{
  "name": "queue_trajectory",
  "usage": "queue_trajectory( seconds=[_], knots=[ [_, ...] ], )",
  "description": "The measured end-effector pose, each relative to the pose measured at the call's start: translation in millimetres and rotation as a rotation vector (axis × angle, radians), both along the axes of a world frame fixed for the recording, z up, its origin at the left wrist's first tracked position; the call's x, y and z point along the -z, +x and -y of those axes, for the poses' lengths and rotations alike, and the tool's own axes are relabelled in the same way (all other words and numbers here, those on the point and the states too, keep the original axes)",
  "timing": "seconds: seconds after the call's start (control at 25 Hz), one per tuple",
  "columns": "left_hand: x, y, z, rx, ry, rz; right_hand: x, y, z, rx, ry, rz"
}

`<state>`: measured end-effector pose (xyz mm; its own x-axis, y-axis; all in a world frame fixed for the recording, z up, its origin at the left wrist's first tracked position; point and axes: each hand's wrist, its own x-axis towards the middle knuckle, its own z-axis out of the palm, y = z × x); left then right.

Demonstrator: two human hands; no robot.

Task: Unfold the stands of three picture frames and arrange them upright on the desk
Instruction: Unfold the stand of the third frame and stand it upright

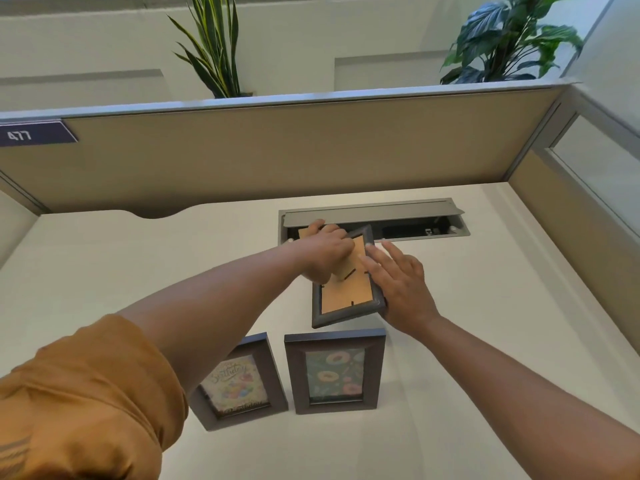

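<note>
A dark grey picture frame (346,306) is held above the desk with its tan cardboard back facing me. My right hand (403,289) grips its right edge, fingers spread over the back. My left hand (325,252) pinches the tan cardboard stand (348,266), which is lifted away from the backing. Two more grey frames stand upright on the white desk (104,271) nearer to me: one with a birthday picture (239,382) at the left, one with a doughnut picture (336,370) beside it on the right.
A grey cable tray with its lid open (374,216) is set into the desk just behind the held frame. Tan partition walls (277,157) close the desk at the back and right. Two plants stand behind the partition.
</note>
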<state>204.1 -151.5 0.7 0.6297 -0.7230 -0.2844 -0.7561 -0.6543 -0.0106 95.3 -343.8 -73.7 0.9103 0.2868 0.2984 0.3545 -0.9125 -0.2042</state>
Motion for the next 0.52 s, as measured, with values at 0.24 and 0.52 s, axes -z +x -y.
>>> queue_trajectory(
  seconds=[0.24, 0.52],
  knots=[
    [-13, -4, 16, 0.000, -0.112, -0.016, -11, 3, 4, -0.066, 0.034, -0.129],
    [-45, -29, 34, -0.289, -0.485, -0.358, -22, -8, 26, 0.287, 0.765, -0.314]
  ],
)
